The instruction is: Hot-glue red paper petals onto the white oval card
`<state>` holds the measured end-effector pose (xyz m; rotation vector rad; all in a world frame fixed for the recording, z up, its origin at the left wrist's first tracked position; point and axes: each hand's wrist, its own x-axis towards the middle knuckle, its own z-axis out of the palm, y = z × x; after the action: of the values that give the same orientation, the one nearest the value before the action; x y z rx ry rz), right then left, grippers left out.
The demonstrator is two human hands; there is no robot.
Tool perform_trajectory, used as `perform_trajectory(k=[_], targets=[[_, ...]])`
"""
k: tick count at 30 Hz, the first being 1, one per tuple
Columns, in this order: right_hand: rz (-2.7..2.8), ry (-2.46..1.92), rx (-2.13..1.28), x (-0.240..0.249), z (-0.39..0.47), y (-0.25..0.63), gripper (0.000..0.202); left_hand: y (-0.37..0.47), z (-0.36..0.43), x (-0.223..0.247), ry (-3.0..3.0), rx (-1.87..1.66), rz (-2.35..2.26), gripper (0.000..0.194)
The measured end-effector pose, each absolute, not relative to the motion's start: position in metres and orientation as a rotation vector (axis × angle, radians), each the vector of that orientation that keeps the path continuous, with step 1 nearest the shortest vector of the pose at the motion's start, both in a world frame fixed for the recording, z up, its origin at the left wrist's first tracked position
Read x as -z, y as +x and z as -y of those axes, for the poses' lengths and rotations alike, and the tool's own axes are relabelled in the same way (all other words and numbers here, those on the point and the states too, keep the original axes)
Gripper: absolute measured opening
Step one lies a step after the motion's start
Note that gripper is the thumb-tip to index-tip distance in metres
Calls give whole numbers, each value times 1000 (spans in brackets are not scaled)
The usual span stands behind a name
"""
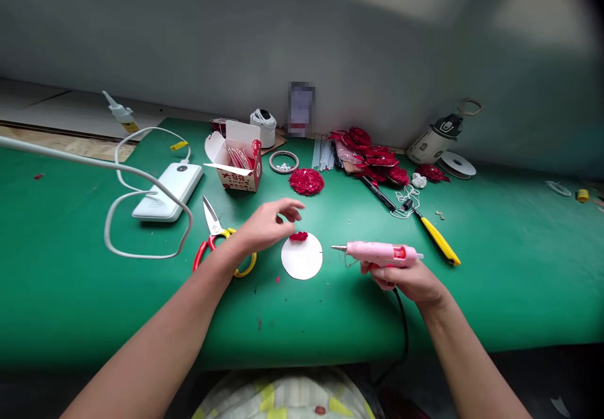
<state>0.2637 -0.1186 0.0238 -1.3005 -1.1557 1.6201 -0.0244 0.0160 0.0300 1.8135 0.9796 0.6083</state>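
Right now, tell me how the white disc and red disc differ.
The white disc is mostly bare, with a red clump near its far edge; the red disc is red all over. The white disc lies nearer the front than the red disc. Both are round, on the green mat.

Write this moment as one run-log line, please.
left hand: open, near red piece | right hand: holds pink glue gun, nozzle toward white disc | white disc: red piece near far edge

Glue gun [380, 253] in right hand [411, 280], left hand [268, 224] near disc [302, 262]; scissors [212, 219]
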Motion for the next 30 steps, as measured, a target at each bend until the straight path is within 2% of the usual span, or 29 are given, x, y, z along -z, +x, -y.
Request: perform_trajectory(k=[4,8,16,22,26,30], targets=[[985,-1213,-1605,-14,119,275,27,-27,-7,-37,2246,-163,-991,75],[983,-1187,-1618,-13,114,279,26,-29,-1,-43,2320,-42,-1015,83],[1109,-1067,-1687,-9,75,271,28,-29,0,-37,2314,-199,-1102,74],[1164,-1017,-1735,-5,54,267,34,-23,-28,-47,2013,-622,-1290,32],[1183,-1030,-1761,-2,61,269,37,-5,-65,-45,2150,-583,-1389,25],[1266,-1087,-1780,-3,68,269,49,10,-95,-35,2228,-520,-1439,23]])
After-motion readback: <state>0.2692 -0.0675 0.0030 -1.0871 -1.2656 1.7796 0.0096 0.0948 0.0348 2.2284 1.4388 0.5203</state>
